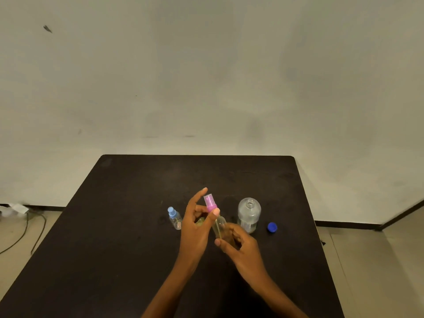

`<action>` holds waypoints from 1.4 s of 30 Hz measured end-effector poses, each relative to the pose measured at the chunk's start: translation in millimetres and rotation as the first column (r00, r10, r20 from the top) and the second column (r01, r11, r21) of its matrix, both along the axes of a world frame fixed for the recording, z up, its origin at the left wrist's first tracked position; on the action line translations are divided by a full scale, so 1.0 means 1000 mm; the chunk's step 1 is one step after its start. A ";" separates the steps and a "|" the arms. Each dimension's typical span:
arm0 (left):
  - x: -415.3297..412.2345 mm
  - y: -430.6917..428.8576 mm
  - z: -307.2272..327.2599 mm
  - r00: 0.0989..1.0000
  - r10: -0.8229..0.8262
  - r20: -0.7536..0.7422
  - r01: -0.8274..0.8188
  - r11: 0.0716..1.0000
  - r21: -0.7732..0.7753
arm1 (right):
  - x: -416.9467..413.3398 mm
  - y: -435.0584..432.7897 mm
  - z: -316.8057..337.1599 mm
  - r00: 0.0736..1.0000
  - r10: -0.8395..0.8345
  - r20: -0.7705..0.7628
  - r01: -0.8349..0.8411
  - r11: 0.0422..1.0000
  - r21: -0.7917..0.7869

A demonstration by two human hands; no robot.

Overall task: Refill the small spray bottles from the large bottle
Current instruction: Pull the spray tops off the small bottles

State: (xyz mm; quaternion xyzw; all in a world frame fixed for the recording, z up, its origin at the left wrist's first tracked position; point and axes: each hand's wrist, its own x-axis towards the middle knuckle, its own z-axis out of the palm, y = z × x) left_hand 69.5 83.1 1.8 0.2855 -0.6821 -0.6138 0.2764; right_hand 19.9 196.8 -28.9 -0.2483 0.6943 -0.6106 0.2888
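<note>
Pink-capped spray bottle (218, 222) held above table (128, 226) centre, long axis tilted toward 11 o'clock. Right hand (241, 245) grasps its body; left hand (197, 223) pinches the cap. Large bottle (249, 214) — uncapped — at 2 o'clock, nearer the right hand.

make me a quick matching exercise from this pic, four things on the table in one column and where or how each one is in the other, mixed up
Things:
1. pink-topped spray bottle
2. blue-topped spray bottle
3. large bottle
4. blue cap

States:
A. lying loose on the table, farthest right
B. held in both hands
C. standing uncapped
D. standing untouched, farthest left

Pairs: 1-B, 2-D, 3-C, 4-A
</note>
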 end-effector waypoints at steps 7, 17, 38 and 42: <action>0.014 -0.053 0.012 0.975 0.218 -0.048 -0.222 0.966 -0.134 | 0.008 -0.021 -0.026 0.997 0.074 -0.013 -0.072 0.991 0.108; 0.083 -0.157 -0.035 0.909 0.161 0.385 0.086 0.831 -0.549 | -0.011 -0.068 -0.076 0.979 -0.150 -0.141 0.193 0.909 0.369; 0.098 -0.204 -0.130 0.397 -0.071 0.915 0.678 0.694 -0.241 | -0.025 -0.101 -0.106 0.958 -0.246 -0.148 0.286 0.769 0.572; 0.098 -0.205 -0.128 0.432 -0.112 0.895 0.637 0.740 -0.215 | 0.004 -0.103 -0.097 0.885 -0.434 -0.167 0.442 0.676 0.589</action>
